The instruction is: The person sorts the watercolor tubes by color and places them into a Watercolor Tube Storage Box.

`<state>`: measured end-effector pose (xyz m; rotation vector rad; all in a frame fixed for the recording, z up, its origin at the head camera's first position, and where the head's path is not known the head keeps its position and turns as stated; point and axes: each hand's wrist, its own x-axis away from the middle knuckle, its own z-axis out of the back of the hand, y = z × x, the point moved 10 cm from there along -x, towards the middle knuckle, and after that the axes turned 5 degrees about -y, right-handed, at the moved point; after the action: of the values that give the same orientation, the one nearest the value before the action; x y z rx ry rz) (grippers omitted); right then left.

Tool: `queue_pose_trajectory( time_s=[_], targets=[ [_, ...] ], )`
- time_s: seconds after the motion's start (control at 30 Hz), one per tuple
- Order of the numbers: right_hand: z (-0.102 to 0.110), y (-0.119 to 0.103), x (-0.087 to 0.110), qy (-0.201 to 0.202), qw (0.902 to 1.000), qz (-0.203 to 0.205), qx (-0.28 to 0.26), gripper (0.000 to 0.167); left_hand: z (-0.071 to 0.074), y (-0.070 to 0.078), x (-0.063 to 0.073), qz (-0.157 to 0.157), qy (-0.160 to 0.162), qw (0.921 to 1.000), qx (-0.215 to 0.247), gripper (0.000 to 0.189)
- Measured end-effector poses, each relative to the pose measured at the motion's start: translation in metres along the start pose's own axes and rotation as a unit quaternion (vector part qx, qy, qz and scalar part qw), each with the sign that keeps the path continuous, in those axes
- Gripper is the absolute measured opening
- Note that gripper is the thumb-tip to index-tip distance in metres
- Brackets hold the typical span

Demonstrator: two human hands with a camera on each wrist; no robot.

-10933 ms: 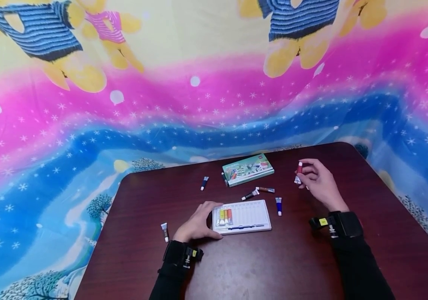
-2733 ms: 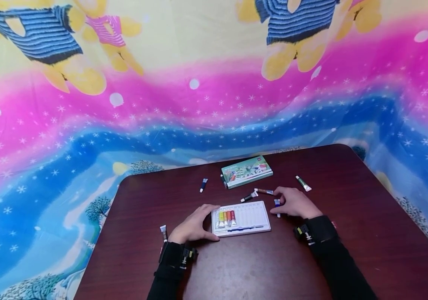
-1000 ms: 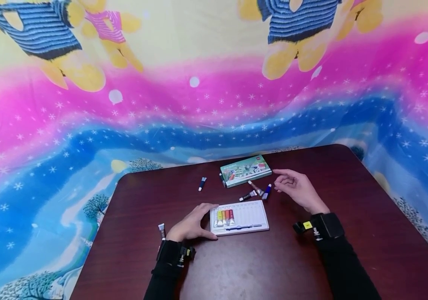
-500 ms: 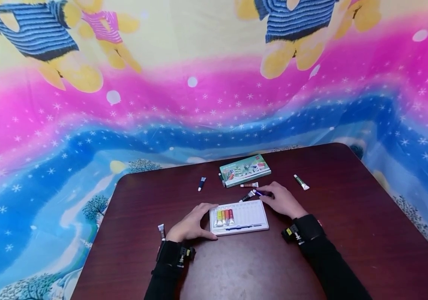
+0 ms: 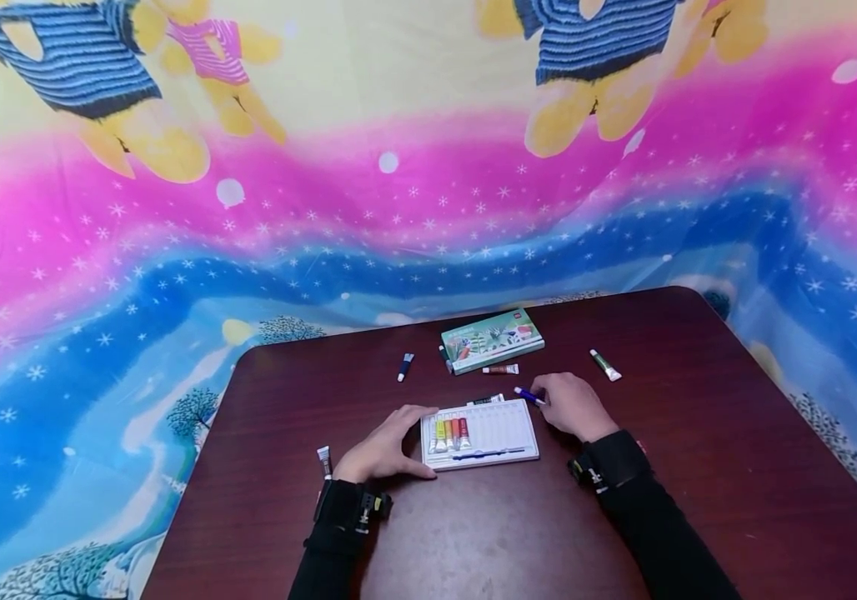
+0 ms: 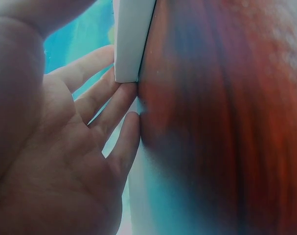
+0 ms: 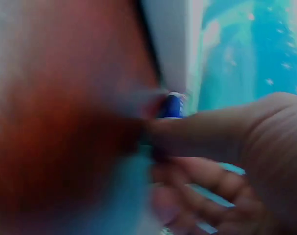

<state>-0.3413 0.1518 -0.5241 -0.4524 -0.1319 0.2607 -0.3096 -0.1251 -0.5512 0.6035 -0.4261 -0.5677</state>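
Note:
A white plastic paint tray [image 5: 505,429] lies on the table with several yellow, orange and red paint tubes [image 5: 449,434] in its left slots. A thin blue brush [image 5: 488,454] lies along its front. My left hand [image 5: 383,447] holds the tray's left end, thumb at the front corner, fingers at the back. In the left wrist view, fingertips touch the tray's white edge [image 6: 133,41]. My right hand [image 5: 573,405] pinches a blue paint tube [image 5: 529,397], white cap pointing left, by the tray's back right corner. A black paint tube [image 5: 487,400] lies against the back edge, partly hidden.
Behind the tray, a green printed box [image 5: 494,340] has a dark green tube [image 5: 447,359] at its left. A brown tube [image 5: 501,369], a dark blue tube [image 5: 405,367], a green tube [image 5: 605,365] and another dark tube [image 5: 325,461] lie around the wooden table [image 5: 473,533].
The red tube now lies in the tray. The right hand has taken the blue tube and brought it left. The brown tube has shifted left, and the black tube sits against the tray.

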Motion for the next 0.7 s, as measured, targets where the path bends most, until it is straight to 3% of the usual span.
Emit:
queue_pose_trajectory(
  time_s=[0.1,0.2,0.37,0.53,0.7],
  targets=[
    [0.003,0.005,0.006,-0.024,0.9989,-0.023,0.034,0.037,0.000,0.000,0.000,0.002,-0.001,1.0000,-0.001,0.099],
    [0.005,0.008,0.009,-0.024,0.9982,-0.025,0.049,0.048,-0.001,-0.001,0.000,0.005,-0.002,1.0000,0.000,0.098],
    [0.008,0.003,0.007,0.007,0.9998,-0.005,0.019,0.033,-0.001,-0.001,0.000,0.002,-0.003,1.0000,0.001,0.098],
    [0.015,0.000,0.007,0.034,0.9989,0.000,0.031,0.025,-0.001,-0.001,0.000,0.005,-0.002,1.0000,0.001,0.098],
    [0.015,0.007,0.010,0.007,0.9995,-0.010,0.027,0.031,-0.001,-0.003,0.000,0.006,-0.001,1.0000,0.000,0.099]
  ],
)
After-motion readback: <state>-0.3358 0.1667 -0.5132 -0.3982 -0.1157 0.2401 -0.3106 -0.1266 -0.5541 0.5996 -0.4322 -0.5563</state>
